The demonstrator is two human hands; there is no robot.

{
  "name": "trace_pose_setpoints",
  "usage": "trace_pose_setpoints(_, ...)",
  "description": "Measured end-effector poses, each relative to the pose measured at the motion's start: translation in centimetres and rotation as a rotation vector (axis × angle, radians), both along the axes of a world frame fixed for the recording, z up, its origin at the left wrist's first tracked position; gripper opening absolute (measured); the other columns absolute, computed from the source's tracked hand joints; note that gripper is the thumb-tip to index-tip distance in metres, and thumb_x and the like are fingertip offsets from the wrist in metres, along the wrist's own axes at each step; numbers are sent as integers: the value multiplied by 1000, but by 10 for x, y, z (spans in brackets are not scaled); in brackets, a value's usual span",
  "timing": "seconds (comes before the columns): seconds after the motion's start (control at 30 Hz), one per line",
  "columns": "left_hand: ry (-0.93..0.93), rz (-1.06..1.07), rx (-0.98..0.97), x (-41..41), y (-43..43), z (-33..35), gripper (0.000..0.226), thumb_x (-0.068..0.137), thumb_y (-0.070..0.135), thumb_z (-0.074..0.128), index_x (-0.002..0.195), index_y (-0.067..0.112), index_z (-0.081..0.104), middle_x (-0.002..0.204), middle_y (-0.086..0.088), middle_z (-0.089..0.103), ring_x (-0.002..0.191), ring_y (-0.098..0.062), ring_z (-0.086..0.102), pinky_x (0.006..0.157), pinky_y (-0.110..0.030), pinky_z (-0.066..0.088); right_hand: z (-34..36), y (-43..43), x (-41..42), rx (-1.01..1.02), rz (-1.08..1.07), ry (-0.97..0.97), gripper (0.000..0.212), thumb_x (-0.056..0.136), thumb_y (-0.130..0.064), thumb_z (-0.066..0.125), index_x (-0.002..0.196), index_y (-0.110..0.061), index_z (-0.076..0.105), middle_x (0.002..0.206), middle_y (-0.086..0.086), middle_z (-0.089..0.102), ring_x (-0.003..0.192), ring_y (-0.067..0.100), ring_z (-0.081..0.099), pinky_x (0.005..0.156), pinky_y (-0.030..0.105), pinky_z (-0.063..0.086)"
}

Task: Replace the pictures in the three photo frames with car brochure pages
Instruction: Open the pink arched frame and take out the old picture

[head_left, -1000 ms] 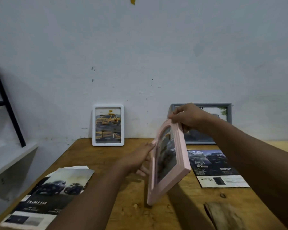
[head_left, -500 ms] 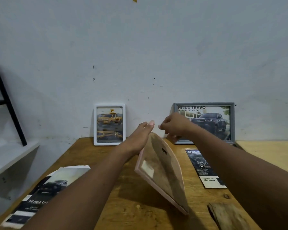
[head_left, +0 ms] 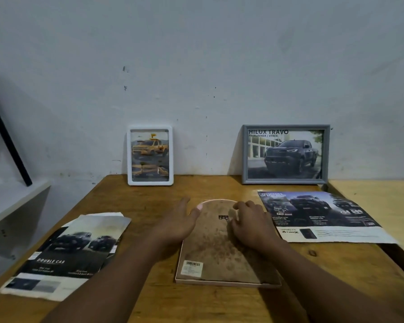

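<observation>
The pink frame [head_left: 219, 252] lies face down at the lower center, brown backing up, on the wooden table [head_left: 135, 201]. The left hand [head_left: 176, 223] rests flat and relaxed at its left edge, thumb touching the arched top. The right hand [head_left: 252, 226] sits on the backing with bent fingers; whether it pinches anything cannot be told. 2 more frames lean on the wall: a white frame [head_left: 150, 155] and a gray frame [head_left: 285, 154]. Brochure pages lie at lower left [head_left: 72, 248] and right [head_left: 320, 215].
</observation>
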State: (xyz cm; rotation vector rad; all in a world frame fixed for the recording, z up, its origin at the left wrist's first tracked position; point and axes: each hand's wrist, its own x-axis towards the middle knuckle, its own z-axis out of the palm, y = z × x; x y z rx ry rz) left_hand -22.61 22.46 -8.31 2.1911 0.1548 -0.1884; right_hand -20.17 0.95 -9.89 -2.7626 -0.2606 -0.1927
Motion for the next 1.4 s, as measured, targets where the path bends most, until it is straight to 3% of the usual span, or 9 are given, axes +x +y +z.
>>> trace_pose_setpoints(0.2,-118,20,180,8,-2,-11,70,98,67,35,159,36,20,165,-2,28,150,-29,28,117,-54,32,-11,4,2,-9,42,-49,44,98,-47,45,138,-28,48,143,0,47,131,20,38,109,42,29)
trace_pose_setpoints(0.43,-267,-23,309,8,-15,-38,68,101,63,28,160,31,16,166,1,23,151,-22,23,119,-44,25,-11,7,22,-131,121,-45,54,97,-57,36,143,-29,41,149,-4,45,135,20,33,107,45,28)
trace_pose_setpoints(0.6,-296,-91,352,7,-17,-42,70,101,63,24,161,31,11,168,3,20,154,-17,16,123,-43,22,-15,13,37,-114,262,-40,49,98,-56,33,140,-32,41,147,-6,47,139,17,30,108,45,23)
trace_pose_setpoints(0.77,-274,-68,319,7,-18,-41,70,101,65,24,161,31,10,168,3,20,153,-16,18,122,-42,22,-20,25,44,-97,267,-98,53,96,-55,36,142,-28,41,145,-3,48,134,16,36,108,44,26)
trace_pose_setpoints(0.9,-267,-10,359,6,-19,-37,73,98,69,22,158,26,21,161,-3,35,149,-26,30,117,-44,32,-17,27,54,-85,257,-115,48,94,-59,35,125,-26,52,129,-3,56,120,15,45,102,42,30)
trace_pose_setpoints(1.0,-243,12,364,5,-19,-36,73,98,69,22,158,27,21,161,-4,36,149,-30,28,116,-48,32,-13,37,66,-61,242,-100,43,92,-63,35,111,-27,51,114,-4,56,108,15,48,98,42,32)
trace_pose_setpoints(1.23,-313,-12,433,2,-22,-34,72,101,64,25,161,27,9,168,-1,19,155,-21,12,123,-39,13,-14,54,88,-52,158,-99,45,89,-71,28,102,-29,39,106,1,59,100,21,44,92,46,34)
trace_pose_setpoints(1.3,-385,-22,447,4,-21,-37,75,100,66,30,162,29,7,167,2,19,153,-17,17,124,-40,19,-10,54,88,-30,149,-134,45,89,-70,28,103,-28,38,104,2,62,98,21,45,91,47,37)
trace_pose_setpoints(1.4,-466,-17,449,8,-18,-42,80,95,65,43,159,32,9,158,3,29,140,-16,33,113,-42,38,0,54,86,4,169,-192,42,90,-67,34,103,-27,37,101,3,62,94,21,46,86,45,42)
